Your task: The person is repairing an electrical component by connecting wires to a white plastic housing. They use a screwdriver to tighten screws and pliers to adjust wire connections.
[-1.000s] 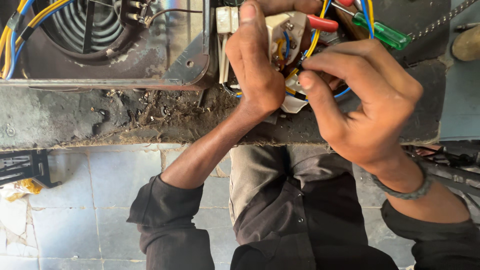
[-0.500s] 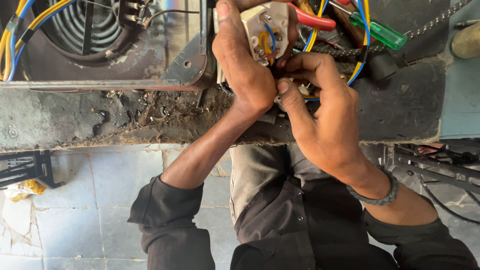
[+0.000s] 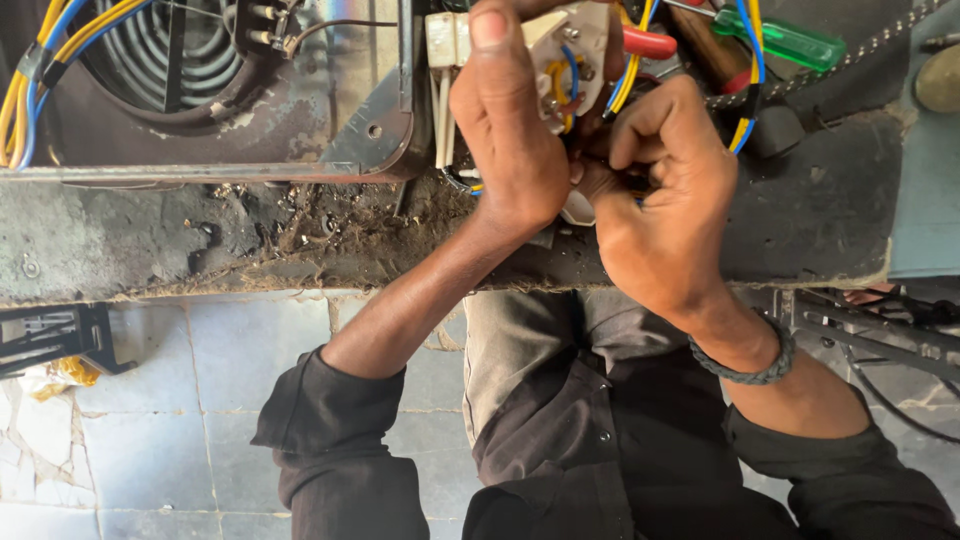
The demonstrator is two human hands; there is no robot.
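both hands have edged closer together since half a second ago, the right hand (image 3: 665,215) curling tighter beside the left over the wiring. left hand (image 3: 510,130) grips a white switch block (image 3: 565,60) from the side, thumb pressed up along its face, with yellow and blue wires (image 3: 568,75) looped across its terminals. right hand is clenched around something small just under that block, knuckles touching the left palm; what the fingers pinch cannot be told, as they hide it. a braided bracelet (image 3: 745,365) circles the right wrist. behind the hands, a green-handled screwdriver (image 3: 785,40) and a red-handled tool (image 3: 650,42) lie among more yellow and blue leads (image 3: 745,90). to the left, a dark metal housing (image 3: 330,110) holds a round coiled grille (image 3: 165,55), with a bundle of yellow and blue cable (image 3: 25,90) at its edge. dust and debris (image 3: 330,225) cover the grimy ledge in front. below, pale cracked floor tiles (image 3: 150,420) and dark sleeves (image 3: 335,430) fill the lower view.
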